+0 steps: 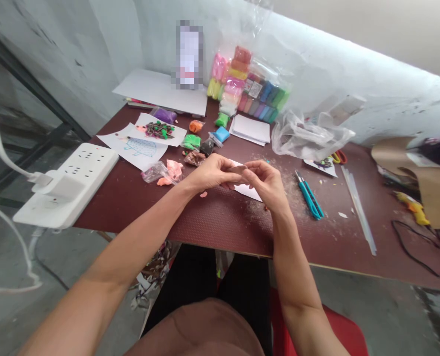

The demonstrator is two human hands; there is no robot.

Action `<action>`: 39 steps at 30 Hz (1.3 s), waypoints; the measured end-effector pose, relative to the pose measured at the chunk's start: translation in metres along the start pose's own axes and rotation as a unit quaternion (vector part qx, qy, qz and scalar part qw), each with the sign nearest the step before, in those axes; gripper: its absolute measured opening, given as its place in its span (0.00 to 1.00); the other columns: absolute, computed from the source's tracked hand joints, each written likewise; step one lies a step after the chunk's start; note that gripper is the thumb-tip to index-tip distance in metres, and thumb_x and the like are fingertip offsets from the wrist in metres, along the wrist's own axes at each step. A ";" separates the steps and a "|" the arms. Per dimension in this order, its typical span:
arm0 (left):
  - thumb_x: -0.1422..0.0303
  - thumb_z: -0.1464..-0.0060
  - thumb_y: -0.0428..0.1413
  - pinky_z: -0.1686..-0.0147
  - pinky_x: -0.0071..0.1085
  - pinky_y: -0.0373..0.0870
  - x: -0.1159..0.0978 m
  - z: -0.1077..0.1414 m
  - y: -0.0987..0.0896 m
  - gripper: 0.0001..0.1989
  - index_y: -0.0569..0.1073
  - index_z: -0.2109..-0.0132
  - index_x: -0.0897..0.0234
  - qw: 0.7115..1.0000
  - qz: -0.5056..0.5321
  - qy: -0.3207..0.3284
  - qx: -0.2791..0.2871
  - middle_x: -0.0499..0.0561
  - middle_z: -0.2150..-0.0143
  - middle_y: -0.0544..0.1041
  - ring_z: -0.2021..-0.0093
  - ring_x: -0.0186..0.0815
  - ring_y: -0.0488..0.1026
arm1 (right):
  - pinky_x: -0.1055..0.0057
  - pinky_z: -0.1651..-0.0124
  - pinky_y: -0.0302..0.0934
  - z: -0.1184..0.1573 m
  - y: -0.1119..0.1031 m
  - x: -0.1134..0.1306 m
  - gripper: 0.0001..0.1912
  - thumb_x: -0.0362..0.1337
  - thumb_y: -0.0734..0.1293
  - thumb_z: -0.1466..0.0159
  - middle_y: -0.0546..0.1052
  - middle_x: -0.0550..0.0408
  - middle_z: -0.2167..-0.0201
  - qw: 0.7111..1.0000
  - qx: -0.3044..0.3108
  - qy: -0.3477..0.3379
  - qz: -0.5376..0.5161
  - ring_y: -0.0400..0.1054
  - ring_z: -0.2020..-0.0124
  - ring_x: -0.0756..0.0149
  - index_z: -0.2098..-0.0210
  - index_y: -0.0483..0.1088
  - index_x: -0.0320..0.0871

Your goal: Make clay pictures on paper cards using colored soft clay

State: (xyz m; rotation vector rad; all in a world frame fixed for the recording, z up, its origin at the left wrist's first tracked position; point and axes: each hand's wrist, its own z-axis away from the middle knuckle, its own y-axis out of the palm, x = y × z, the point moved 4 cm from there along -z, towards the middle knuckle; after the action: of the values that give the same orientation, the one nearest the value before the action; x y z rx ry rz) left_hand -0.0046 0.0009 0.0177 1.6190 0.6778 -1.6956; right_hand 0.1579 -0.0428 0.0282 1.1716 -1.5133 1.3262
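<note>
currently, left of the teal cutter (309, 197), the left hand (213, 174) and right hand (267, 182) pinch a small brownish piece (237, 169).

The one camera looks from the wearer's head, forward and down across the table (220, 217) to the wall (105, 29) at the far side. The legs (185, 291) show near; the left hand (216, 170) and right hand (267, 184) sit mid-view. It reaches from the power strip (67, 207) at left to the glue gun (416, 210) at right.
</note>
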 end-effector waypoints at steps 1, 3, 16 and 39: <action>0.64 0.51 0.72 0.68 0.26 0.75 0.000 0.000 0.000 0.13 0.81 0.68 0.70 1.000 -0.003 -0.004 0.001 0.50 0.73 0.80 0.72 0.30 0.77 | 0.70 0.68 0.65 0.000 0.000 0.000 0.24 0.59 0.77 0.41 0.77 0.57 0.74 1.000 0.004 0.000 0.004 0.70 0.72 0.69 0.67 0.75 0.44; 0.65 0.52 0.72 0.68 0.26 0.76 -0.001 0.000 0.001 0.13 0.80 0.69 0.70 1.000 -0.005 -0.009 0.008 0.49 0.74 0.79 0.72 0.30 0.77 | 0.70 0.68 0.65 -0.001 -0.001 -0.001 0.25 0.59 0.78 0.43 0.76 0.57 0.74 1.000 0.008 -0.001 0.008 0.70 0.72 0.69 0.68 0.75 0.43; 0.71 0.49 0.68 0.64 0.29 0.78 -0.002 -0.002 -0.004 0.09 0.81 0.62 0.71 0.998 0.041 0.012 -0.044 0.53 0.67 0.82 0.69 0.32 0.79 | 0.71 0.71 0.67 -0.002 -0.008 -0.004 0.25 0.59 0.77 0.43 0.80 0.53 0.74 0.998 0.035 0.050 0.025 0.70 0.75 0.69 0.72 0.75 0.43; 0.68 0.52 0.71 0.66 0.26 0.76 0.003 -0.001 0.002 0.12 0.82 0.61 0.70 0.997 0.069 -0.018 0.019 0.50 0.67 0.81 0.71 0.28 0.76 | 0.70 0.70 0.64 0.000 -0.012 -0.005 0.19 0.53 0.77 0.41 0.78 0.56 0.76 1.000 -0.003 0.011 0.028 0.68 0.75 0.69 0.69 0.80 0.43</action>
State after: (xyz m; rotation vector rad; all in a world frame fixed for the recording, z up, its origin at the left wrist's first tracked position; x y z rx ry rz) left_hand -0.0022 -0.0004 0.0152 1.6191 0.5066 -1.6429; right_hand 0.1712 -0.0422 0.0266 1.1146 -1.5429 1.3655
